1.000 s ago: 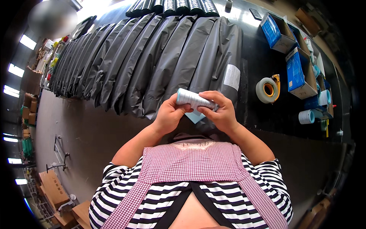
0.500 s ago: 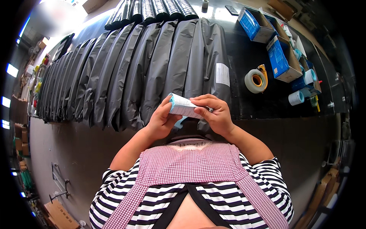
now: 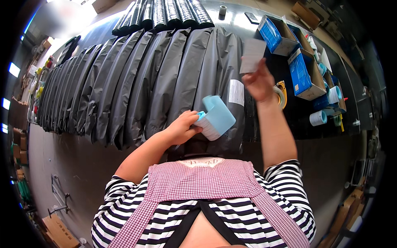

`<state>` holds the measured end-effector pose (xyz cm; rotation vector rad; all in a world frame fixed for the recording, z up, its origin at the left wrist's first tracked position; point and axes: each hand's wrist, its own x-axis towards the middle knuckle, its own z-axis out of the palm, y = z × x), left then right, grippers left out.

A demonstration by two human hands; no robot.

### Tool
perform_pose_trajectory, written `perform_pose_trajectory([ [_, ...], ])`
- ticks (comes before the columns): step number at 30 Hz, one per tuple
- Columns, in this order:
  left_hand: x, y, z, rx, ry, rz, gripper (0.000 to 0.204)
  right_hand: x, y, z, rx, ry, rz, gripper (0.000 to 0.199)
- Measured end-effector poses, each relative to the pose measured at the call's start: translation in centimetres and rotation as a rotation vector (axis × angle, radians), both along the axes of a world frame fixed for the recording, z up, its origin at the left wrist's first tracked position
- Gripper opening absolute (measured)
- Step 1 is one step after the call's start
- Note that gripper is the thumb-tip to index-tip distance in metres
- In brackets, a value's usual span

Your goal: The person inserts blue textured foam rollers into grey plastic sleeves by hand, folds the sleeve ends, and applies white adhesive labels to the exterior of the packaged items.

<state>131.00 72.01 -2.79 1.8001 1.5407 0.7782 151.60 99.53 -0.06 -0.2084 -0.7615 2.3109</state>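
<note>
My left hand [image 3: 184, 127] is closed around a roll of labels [image 3: 209, 127], white with print on its face, and a strip of pale blue backing curls away from it. Farther out to the right, my right hand [image 3: 259, 82] pinches a single white label [image 3: 253, 56], blurred by motion. Just below that label, a white printed label [image 3: 236, 92] lies stuck on the rightmost of the long packages wrapped in dark grey plastic [image 3: 205, 62]. Those packages stand side by side in a row in front of me.
Black shiny rolls [image 3: 172, 15] lie behind the packages. On the right of the dark table are a tape dispenser [image 3: 281, 94], blue cardboard boxes [image 3: 305, 76] and another label roll [image 3: 318, 118]. A phone [image 3: 251, 17] rests at the back.
My right hand has left the label roll and moved up and right, carrying one label. The blue backing strip now hangs loose from the roll in my left hand.
</note>
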Motion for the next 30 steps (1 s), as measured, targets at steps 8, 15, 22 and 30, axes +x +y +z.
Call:
perform_pose_trajectory([
  [8,3.7,2.5,-4.3,0.107,-0.168,0.224,0.021,-8.0,-2.5,-9.4,-0.105,-0.306,-0.262,0.059],
  [15,10.3,7.2,-4.9,0.095,0.073,0.330,0.023,-4.9,4.7,-9.5,0.007,-0.461,-0.266,0.051],
  [22,11.1,4.0,-4.7,0.071,0.205,0.300,0.022,-0.8,1.9,-0.4,0.158,-0.471,-0.432,0.039],
  [30,11.7,3.9,-4.9,0.144,0.255,0.280,0.022,-1.9,-2.9,-6.4,1.617,-0.631,-0.592,0.042],
])
